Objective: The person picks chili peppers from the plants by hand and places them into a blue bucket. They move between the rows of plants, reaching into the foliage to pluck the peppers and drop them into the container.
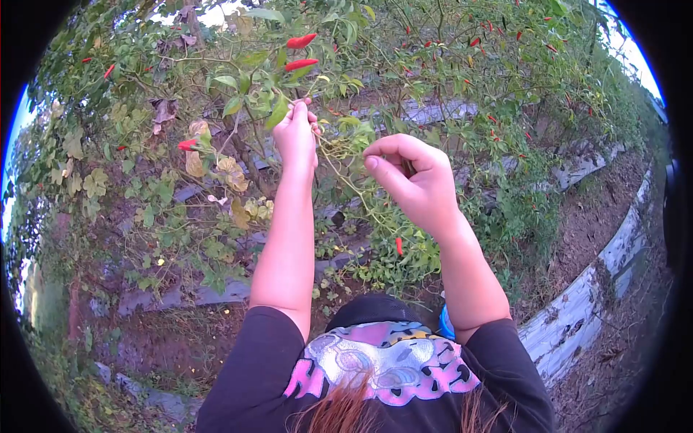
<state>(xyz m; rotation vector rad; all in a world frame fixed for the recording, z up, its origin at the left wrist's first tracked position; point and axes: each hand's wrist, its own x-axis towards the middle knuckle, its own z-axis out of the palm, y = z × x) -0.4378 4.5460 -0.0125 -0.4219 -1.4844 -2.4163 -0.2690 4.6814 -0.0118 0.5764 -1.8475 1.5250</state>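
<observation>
Up among the leaves, my left hand [296,137] is closed around a thin green pepper stem [346,184]. Just above it hang two red chili peppers, an upper one [301,41] and a lower one [300,65], pointing right. My right hand [422,177] is to the right of that stem, thumb and forefinger pinched and the other fingers curled in. Whatever it holds, if anything, is hidden. Below it hangs another red chili [398,246], and a further red chili [188,146] is left of my left forearm.
Pepper plants with several more red chilies [474,42] spread across the back. Yellowed leaves [231,174] hang at the left. Plastic ground sheeting [570,317] runs along the soil at right. A blue object [446,323] shows partly beside my body.
</observation>
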